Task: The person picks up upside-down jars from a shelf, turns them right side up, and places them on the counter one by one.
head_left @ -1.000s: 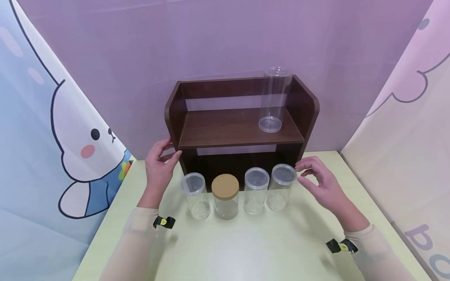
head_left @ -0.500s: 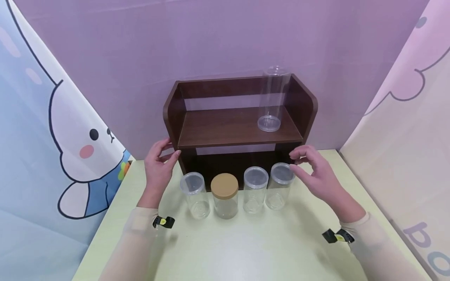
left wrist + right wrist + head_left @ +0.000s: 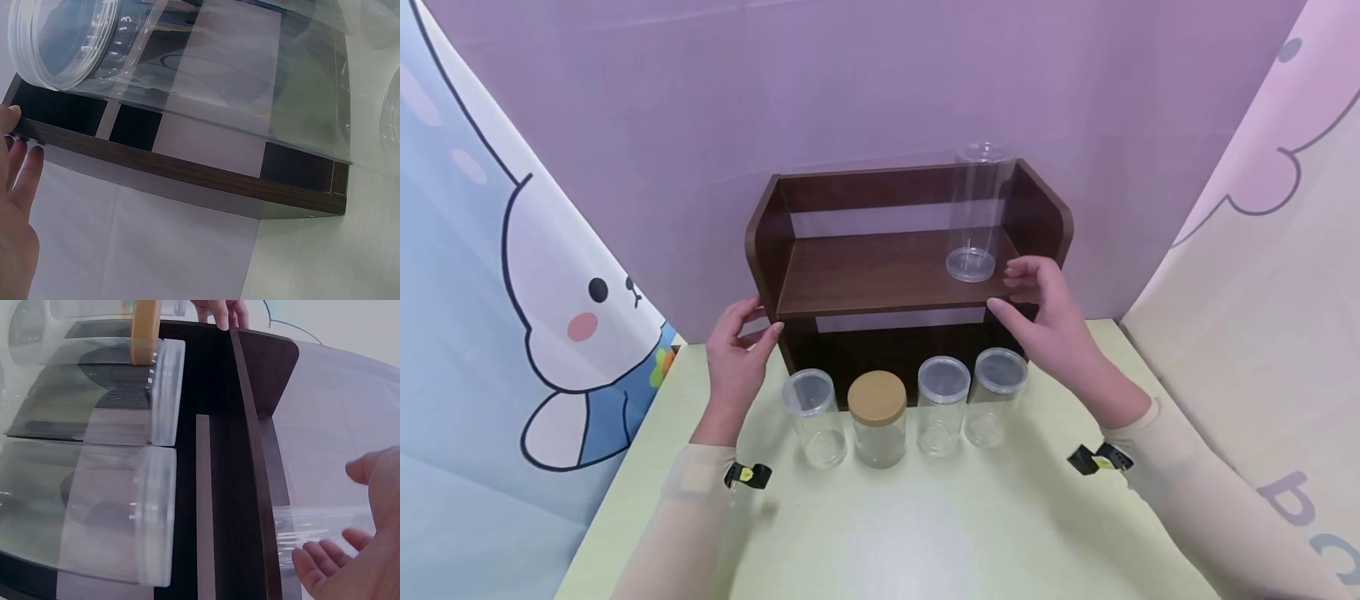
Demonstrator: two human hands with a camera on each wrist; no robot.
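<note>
My left hand (image 3: pixel 733 367) rests against the left side of a dark brown two-tier shelf (image 3: pixel 865 271), thumb at its front edge; in the left wrist view the fingers (image 3: pixel 26 178) look fairly straight. My right hand (image 3: pixel 1051 329) hovers before the upper board's right end, thumb and fingers apart, holding nothing. Just beyond its fingertips a tall clear cylindrical container (image 3: pixel 972 265) stands upright on the upper board. In the right wrist view this container (image 3: pixel 325 525) is partly hidden by my hand (image 3: pixel 350 550).
On the pale table (image 3: pixel 880 533), a row of jars stands before the shelf: a clear-lidded jar (image 3: pixel 814 417), a tan-lidded jar (image 3: pixel 877 400), and two more clear-lidded jars close together, one (image 3: pixel 943 404) beside the other (image 3: pixel 1000 375). A purple cloth (image 3: pixel 865 83) hangs behind.
My right hand has risen from beside the rightmost jar's lid, moving up and left to the upper board near the tall container. The left hand keeps its place on the shelf's side.
</note>
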